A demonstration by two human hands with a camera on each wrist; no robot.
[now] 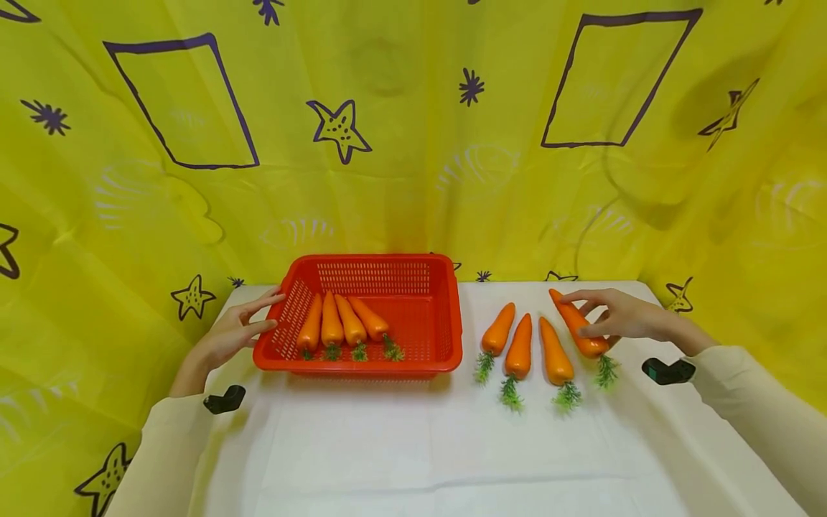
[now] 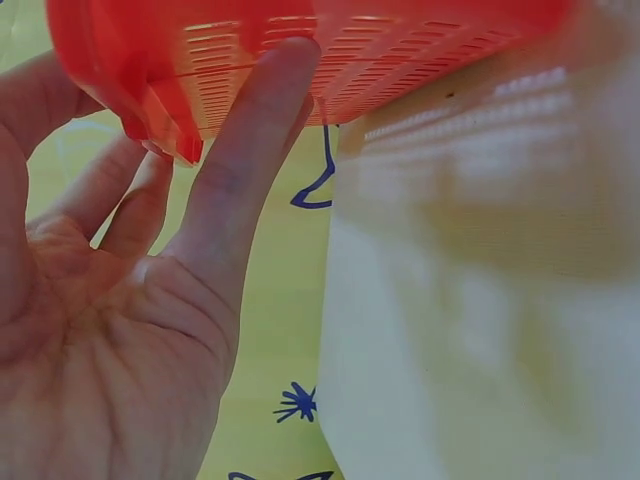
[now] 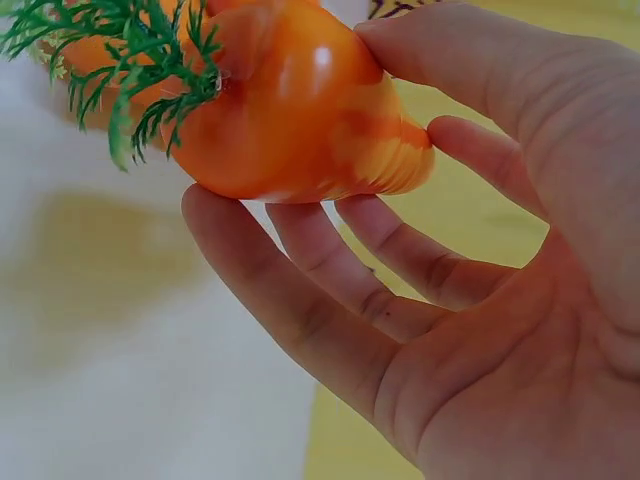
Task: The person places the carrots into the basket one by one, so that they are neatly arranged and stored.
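Observation:
My right hand [image 1: 623,316] pinches a shiny orange carrot [image 1: 571,323] with green leafy tops, at the right end of a row. In the right wrist view, fingers [image 3: 300,300] curve along the carrot [image 3: 300,100], with its greens pointing away from the palm. My left hand [image 1: 226,334] is at the left side of a red plastic basket [image 1: 413,366]. Its fingers are extended, with fingertips right at the rim; in the left wrist view one finger [image 2: 245,150] lies across the slotted basket wall [image 2: 400,50]. Several carrots [image 1: 332,319] lie side by side in the basket's left half.
Three more carrots, a left one [image 1: 499,330], a middle one [image 1: 520,348] and a right one [image 1: 555,352], lie on the white table [image 1: 362,445] between basket and right hand. A yellow patterned curtain [image 1: 400,179] hangs behind and along both sides.

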